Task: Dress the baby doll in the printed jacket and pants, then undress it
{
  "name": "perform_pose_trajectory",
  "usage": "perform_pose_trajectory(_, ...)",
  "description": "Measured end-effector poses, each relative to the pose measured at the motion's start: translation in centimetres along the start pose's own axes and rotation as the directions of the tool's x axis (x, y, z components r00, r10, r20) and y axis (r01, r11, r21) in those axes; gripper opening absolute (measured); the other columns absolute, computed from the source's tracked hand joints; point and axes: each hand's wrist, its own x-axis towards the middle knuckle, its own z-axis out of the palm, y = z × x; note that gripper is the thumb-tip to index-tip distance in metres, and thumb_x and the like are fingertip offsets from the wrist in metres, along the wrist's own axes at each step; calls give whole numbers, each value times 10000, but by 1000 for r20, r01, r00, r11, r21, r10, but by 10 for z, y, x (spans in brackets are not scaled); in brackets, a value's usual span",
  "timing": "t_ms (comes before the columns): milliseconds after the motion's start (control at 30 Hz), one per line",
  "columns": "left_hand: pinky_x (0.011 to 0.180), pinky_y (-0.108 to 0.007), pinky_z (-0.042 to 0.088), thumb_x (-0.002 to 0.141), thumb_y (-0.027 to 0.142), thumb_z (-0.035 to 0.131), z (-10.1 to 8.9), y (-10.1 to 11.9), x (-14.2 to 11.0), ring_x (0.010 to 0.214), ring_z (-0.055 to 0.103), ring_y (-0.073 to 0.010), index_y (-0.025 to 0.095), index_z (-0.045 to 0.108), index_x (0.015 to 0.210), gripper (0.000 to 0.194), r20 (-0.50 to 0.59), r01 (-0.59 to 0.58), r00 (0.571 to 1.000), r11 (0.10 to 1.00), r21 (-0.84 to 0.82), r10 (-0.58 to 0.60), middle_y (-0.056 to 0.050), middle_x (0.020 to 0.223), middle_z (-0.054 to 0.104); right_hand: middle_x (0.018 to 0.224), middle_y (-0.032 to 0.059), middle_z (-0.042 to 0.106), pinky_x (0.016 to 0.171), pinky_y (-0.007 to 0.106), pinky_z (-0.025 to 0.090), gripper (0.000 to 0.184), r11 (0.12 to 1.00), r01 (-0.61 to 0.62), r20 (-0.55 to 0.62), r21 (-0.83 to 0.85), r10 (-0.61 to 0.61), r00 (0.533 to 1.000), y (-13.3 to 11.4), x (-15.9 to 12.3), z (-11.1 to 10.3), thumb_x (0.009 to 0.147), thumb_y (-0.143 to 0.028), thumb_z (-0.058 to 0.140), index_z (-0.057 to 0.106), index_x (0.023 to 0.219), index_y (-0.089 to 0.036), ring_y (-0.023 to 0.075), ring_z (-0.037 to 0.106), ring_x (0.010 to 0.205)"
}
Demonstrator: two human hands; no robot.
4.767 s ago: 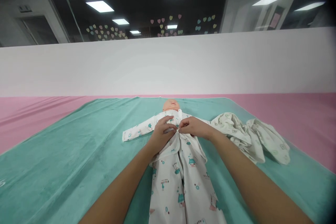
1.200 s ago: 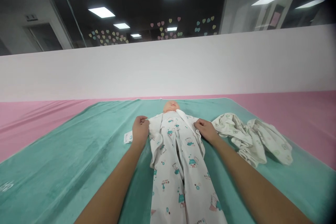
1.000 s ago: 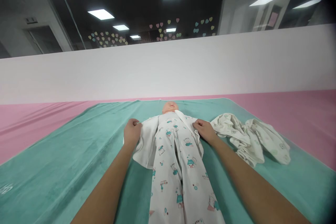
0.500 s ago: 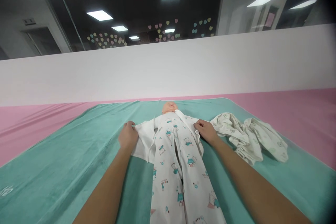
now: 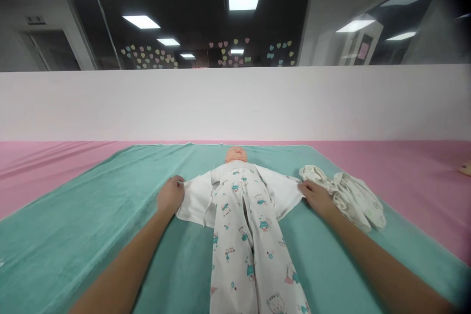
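A baby doll (image 5: 236,155) lies on its back with only its head showing at the far end. Over or around its body is a long white baby romper (image 5: 240,260) printed with small bears and houses, its legs stretching toward me. Plain white flaps spread out from the romper's top on both sides. My left hand (image 5: 171,195) pinches the outer edge of the left flap. On the other side, my right hand (image 5: 315,195) grips the tip of the right flap, which is pulled out nearly flat. The doll's arms and body are hidden by cloth.
A crumpled white printed cloth (image 5: 353,198) lies just beyond my right hand. Everything rests on a teal blanket (image 5: 91,225) over a pink surface (image 5: 419,176). A white wall (image 5: 184,105) with glass above it stands behind. Something skin-coloured (image 5: 465,168) shows at the right edge.
My right hand has moved outward to the right, drawing the right flap open from the romper's front. My left hand has shifted slightly left, still holding its flap. The view has levelled.
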Motion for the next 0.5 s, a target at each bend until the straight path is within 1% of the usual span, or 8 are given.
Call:
perform_pose_trajectory(100,655,-321,420,811,231,415,1,-2,1,910,599,-260,249,597,924,214,11,17,1000,1000,-3,-17,-60,1032,655,535,-26,490,577,269,335,313,998,-24,16,-58,25,1000,9,-4,-12,769,-467,424,407,587,-212,166,475,598)
perform_pose_trajectory(233,625,-314,409,811,253,419,3,-3,3,878,610,-257,246,606,899,206,27,29,999,1000,-7,-29,-59,1017,666,547,-21,489,580,273,346,332,991,-57,-13,-118,56,998,14,-1,-17,781,-489,399,390,594,-214,169,479,604)
perform_pose_trajectory(333,630,-309,407,805,251,426,5,-5,4,883,605,-252,250,616,888,208,16,28,999,1000,0,-28,-51,1006,667,553,-10,500,589,284,355,329,982,-95,-64,-163,85,994,18,6,-17,779,-487,392,408,595,-215,177,487,607)
perform_pose_trajectory(500,627,-295,404,800,235,422,7,-5,5,882,597,-242,261,642,852,228,16,5,1000,1000,24,-6,-42,983,667,644,17,575,604,287,366,272,965,-169,-157,-201,138,978,31,16,-17,762,-453,411,490,648,-218,192,515,661)
